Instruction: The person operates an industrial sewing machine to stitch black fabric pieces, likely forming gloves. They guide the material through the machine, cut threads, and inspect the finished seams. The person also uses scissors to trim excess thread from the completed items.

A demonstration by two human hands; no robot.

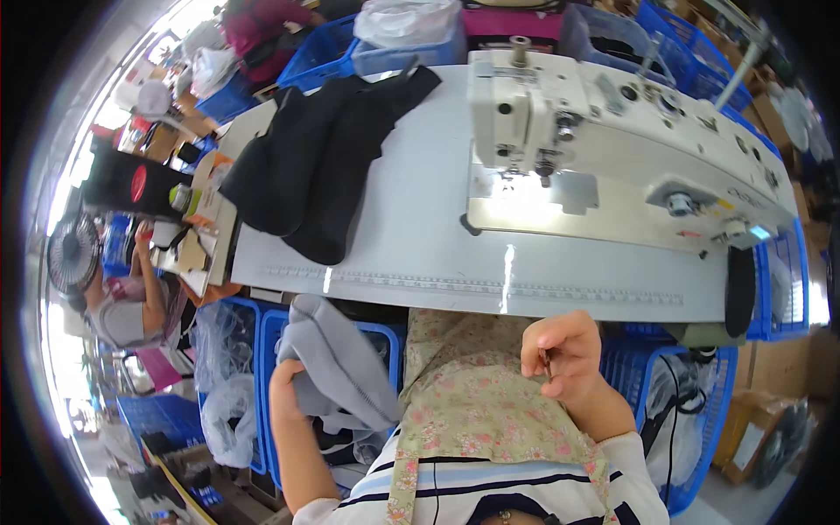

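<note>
My left hand (285,389) is closed on a grey fabric piece (341,359) with a dark seam line along it. The cloth hangs over the blue basket at my left, clear of the table's front edge. Just in front of the table, my right hand (567,352) is pinched around a small dark metal tool (548,363); most of it is hidden by the fingers, so its exact kind does not show. On the white table (420,192) stands a white sewing machine (604,149). Black fabric pieces (315,157) lie heaped on the table's left part.
Blue baskets (267,385) with plastic bags and cloth stand at my left, another blue basket (722,411) with a black cable at my right. A printed ruler (472,284) runs along the table's front. Blue bins line the far side. A co-worker (131,306) sits at far left near a fan (74,254).
</note>
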